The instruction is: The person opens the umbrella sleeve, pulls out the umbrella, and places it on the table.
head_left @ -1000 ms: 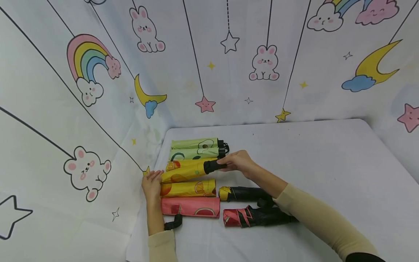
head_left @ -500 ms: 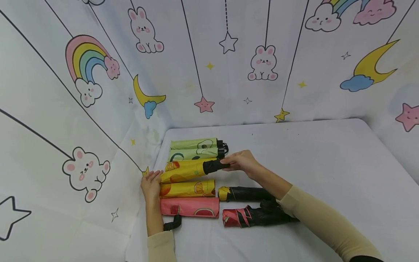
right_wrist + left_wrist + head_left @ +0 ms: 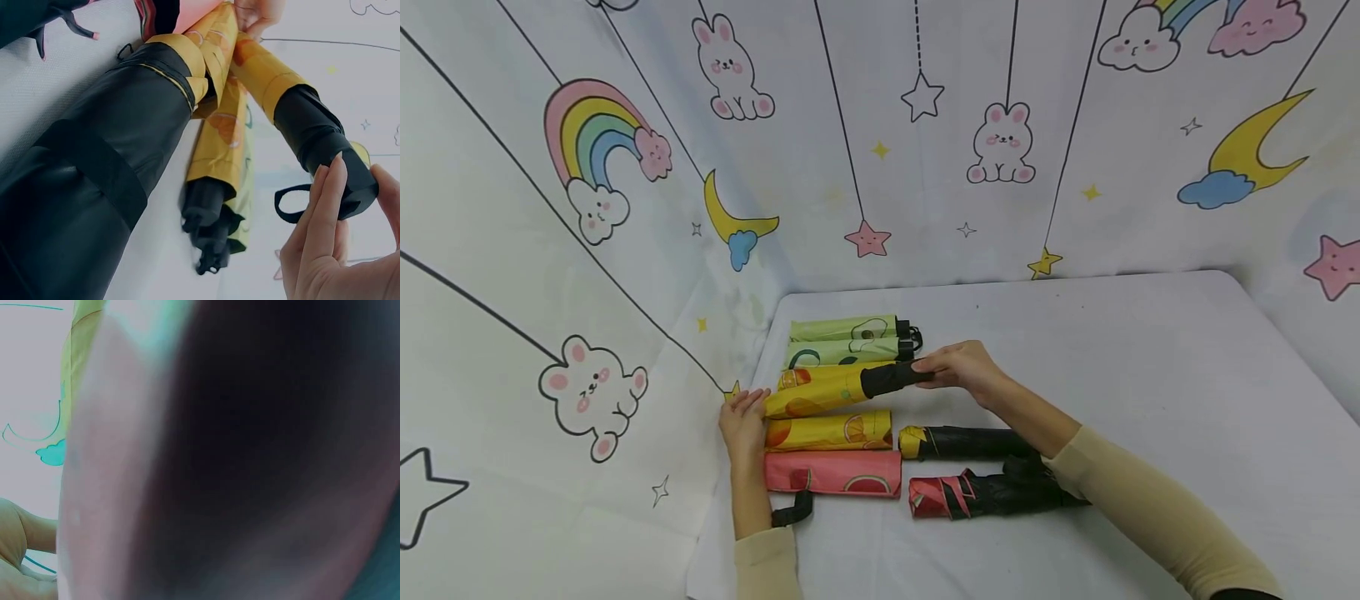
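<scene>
My right hand (image 3: 962,367) pinches the black handle end of a folded umbrella (image 3: 887,379). A yellow sleeve with orange prints (image 3: 816,396) still covers the umbrella's left part, and a length of black fabric shows out of its mouth. The umbrella tilts up to the right. At the sleeve's far left end, my left hand (image 3: 743,425) holds it by the fingers; the thumb is hidden in the head view. In the right wrist view the handle (image 3: 359,187) has a wrist loop (image 3: 290,206). The left wrist view is mostly blocked by a dark blur.
Two green umbrellas (image 3: 842,353) and another yellow one (image 3: 793,379) lie behind. In front lie a flat yellow sleeve (image 3: 831,432) and a pink sleeve (image 3: 833,472) beside a black bent piece (image 3: 793,508). Two black-wrapped umbrellas (image 3: 966,443) lie to the right on the white table (image 3: 1075,358).
My right hand has drawn the handle slightly to the right, so more of the black umbrella shows out of the yellow sleeve. The left hand stays at the sleeve's end.
</scene>
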{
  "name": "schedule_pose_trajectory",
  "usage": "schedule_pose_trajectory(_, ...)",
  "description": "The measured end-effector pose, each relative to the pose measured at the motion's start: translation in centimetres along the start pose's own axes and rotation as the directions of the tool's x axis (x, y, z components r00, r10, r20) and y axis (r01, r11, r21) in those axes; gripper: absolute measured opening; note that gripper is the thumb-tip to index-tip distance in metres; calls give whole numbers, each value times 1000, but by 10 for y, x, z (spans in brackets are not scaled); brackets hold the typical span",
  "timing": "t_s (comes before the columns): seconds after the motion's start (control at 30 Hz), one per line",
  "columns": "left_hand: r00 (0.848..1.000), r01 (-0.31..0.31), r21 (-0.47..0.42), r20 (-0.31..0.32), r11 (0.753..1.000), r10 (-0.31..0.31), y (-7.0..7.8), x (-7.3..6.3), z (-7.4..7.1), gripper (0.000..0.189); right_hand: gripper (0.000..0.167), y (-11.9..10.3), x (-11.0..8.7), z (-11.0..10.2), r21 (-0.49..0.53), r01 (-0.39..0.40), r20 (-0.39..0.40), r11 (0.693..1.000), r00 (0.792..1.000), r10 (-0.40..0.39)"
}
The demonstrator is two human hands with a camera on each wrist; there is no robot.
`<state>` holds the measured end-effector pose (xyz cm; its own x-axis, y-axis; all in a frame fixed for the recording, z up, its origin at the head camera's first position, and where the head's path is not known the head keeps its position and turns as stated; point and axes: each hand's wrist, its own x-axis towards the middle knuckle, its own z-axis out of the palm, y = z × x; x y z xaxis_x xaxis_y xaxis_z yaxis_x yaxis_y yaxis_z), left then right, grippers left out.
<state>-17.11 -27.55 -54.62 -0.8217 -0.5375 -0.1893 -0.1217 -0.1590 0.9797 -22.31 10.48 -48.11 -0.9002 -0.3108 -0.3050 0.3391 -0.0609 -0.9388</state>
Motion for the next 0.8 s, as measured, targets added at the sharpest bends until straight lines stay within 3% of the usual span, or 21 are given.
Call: schedule_pose_trajectory(0.8, 1000, -8, -9, 1, 1000, 8, -4, 4, -2, 57, 44, 4, -17, -28, -8, 57, -1, 998, 998, -57)
